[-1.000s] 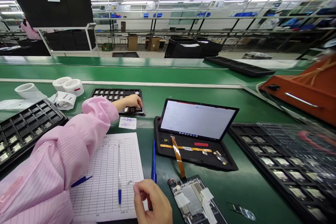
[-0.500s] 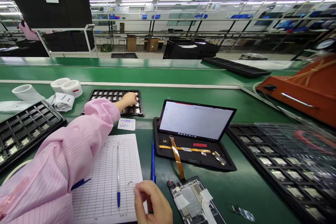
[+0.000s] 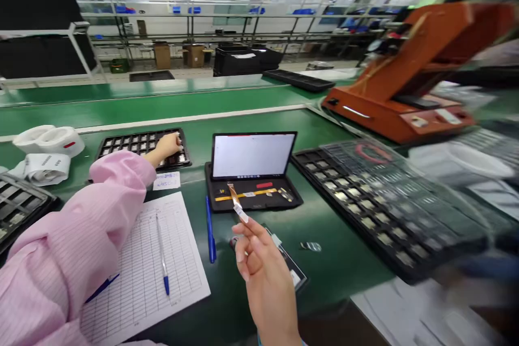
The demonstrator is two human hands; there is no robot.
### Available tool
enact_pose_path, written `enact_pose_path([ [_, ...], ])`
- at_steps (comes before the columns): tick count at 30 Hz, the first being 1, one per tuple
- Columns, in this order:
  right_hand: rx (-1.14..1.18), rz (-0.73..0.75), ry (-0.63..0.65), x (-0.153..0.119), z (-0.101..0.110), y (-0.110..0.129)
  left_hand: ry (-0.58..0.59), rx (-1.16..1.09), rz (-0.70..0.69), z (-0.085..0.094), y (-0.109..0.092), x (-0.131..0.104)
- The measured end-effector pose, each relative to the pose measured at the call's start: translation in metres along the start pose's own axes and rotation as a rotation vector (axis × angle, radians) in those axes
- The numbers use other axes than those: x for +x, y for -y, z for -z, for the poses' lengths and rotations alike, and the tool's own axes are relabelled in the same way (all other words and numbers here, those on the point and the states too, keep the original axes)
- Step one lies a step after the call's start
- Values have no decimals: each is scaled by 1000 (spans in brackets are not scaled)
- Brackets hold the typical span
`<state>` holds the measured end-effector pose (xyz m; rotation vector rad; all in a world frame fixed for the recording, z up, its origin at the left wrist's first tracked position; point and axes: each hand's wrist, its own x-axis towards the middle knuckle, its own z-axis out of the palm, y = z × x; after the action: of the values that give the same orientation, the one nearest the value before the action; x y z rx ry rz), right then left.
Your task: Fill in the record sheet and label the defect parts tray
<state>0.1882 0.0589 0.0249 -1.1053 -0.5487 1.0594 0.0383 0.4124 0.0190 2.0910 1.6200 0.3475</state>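
My left hand [image 3: 167, 147], in a pink striped sleeve, reaches over a black compartment tray [image 3: 133, 142] of small metallic parts. Its fingers are closed at the tray's right side; whatever is in them is too small to make out. My right hand [image 3: 270, 275] pinches the lower end of an orange ribbon cable [image 3: 235, 198]. That cable runs up to a tablet screen [image 3: 253, 155] propped in a black holder [image 3: 259, 204]. Behind my right hand lies a device with an exposed circuit board [image 3: 298, 273], mostly covered by the hand.
A printed form [image 3: 141, 270] with a pen [image 3: 162, 254] lies at left, a blue pen [image 3: 210, 230] beside it. A larger parts tray [image 3: 357, 200] under clear plastic is at right. An orange press [image 3: 389, 102] stands behind it. Label rolls [image 3: 48, 140] sit far left.
The view has swung to the right. My right hand has moved from above the form to the ribbon cable and holds its end, now off the circuit board. My left hand stays at the tray.
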Motion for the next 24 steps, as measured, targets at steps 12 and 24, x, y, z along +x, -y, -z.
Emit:
enact_pose_path([
  [12,-109,263,-149,-13,8,40,436,-595,-352,26,-109,-173],
  [24,-548,820,181,-65,15,70,-489,29,-1788,42,-116,-290],
])
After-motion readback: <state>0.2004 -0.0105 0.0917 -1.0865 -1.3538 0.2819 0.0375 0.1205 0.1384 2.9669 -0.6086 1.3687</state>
